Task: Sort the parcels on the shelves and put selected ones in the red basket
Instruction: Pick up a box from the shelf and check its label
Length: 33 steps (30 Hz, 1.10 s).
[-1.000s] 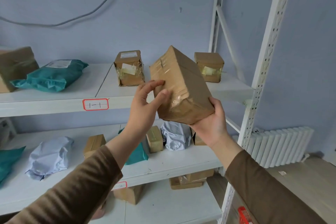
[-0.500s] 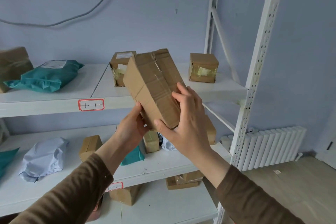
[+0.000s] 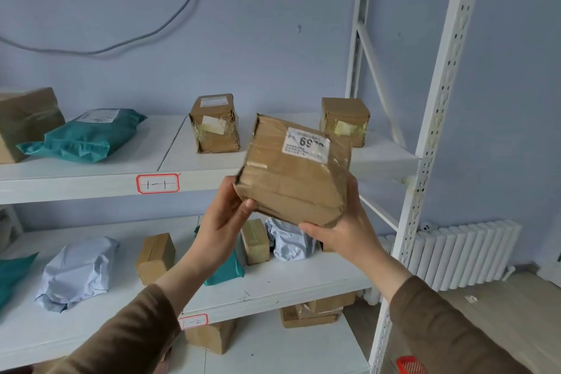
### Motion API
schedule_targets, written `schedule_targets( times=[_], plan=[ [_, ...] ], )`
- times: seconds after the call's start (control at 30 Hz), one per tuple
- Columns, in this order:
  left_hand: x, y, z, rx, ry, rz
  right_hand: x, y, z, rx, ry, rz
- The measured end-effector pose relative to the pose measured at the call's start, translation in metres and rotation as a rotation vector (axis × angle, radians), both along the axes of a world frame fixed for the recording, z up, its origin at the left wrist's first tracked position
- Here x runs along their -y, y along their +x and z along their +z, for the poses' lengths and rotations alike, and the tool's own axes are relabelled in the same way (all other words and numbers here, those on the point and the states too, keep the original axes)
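Note:
I hold a taped cardboard parcel in front of the shelves, tilted, its white label with printed digits facing me. My left hand grips its lower left corner. My right hand supports its lower right edge from below. A corner of the red basket shows at the bottom right, on the floor beside the rack. On the top shelf stand two small cardboard boxes and a teal mailer bag.
The middle shelf carries a grey bag, small boxes, another grey bag and teal bags. More boxes sit on the lowest shelf. A white upright post stands right, with a radiator behind.
The parcel has been turned over in my hands so its labelled face now shows. My right hand moved from the front of the box to under its right edge.

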<state>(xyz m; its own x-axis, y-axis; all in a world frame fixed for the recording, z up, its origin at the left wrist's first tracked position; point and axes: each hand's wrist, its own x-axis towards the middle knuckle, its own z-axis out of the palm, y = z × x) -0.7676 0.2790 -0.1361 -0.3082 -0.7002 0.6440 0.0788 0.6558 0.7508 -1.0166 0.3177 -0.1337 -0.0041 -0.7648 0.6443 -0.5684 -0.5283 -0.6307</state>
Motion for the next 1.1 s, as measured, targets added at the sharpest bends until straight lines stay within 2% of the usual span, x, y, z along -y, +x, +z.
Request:
schedule_targets(
  times=[0.1,0.2,0.27,0.37,0.47,0.53,0.67,0.83,0.9,1.0,1.03,1.1],
  plan=[
    [0.002,-0.001,-0.002,0.038,-0.025,0.013,0.001,-0.005,0.003,-0.008,0.03,-0.061],
    [0.003,-0.005,0.0,-0.01,0.032,0.024,-0.002,-0.001,0.004,-0.005,-0.026,-0.043],
    [0.01,-0.006,-0.001,-0.076,0.137,0.048,-0.009,0.006,0.006,-0.026,-0.107,-0.015],
    [0.025,-0.007,-0.005,-0.181,0.384,0.068,-0.018,0.02,0.014,-0.166,-0.226,0.012],
    [0.026,-0.014,-0.005,-0.173,0.511,0.072,-0.023,0.036,0.025,-0.266,-0.24,0.044],
    [0.022,-0.022,-0.006,-0.146,0.523,0.102,-0.023,0.044,0.028,-0.186,-0.201,0.141],
    [0.026,-0.033,0.0,-0.244,0.62,-0.022,-0.019,0.045,0.031,0.269,0.009,0.382],
    [0.015,-0.043,0.017,-0.242,0.716,-0.182,-0.013,0.039,0.038,0.393,-0.007,0.328],
    [0.017,-0.042,0.017,-0.258,0.801,-0.286,-0.014,0.037,0.036,0.276,-0.051,0.235],
    [0.01,-0.043,0.023,-0.298,0.775,-0.317,-0.012,0.037,0.03,-0.183,-0.083,-0.126],
    [0.009,-0.043,0.023,-0.308,0.765,-0.319,-0.013,0.038,0.031,-0.286,-0.089,-0.164],
    [0.01,-0.041,0.018,-0.389,0.786,-0.336,-0.018,0.04,0.038,-0.307,-0.061,-0.043]
  ],
)
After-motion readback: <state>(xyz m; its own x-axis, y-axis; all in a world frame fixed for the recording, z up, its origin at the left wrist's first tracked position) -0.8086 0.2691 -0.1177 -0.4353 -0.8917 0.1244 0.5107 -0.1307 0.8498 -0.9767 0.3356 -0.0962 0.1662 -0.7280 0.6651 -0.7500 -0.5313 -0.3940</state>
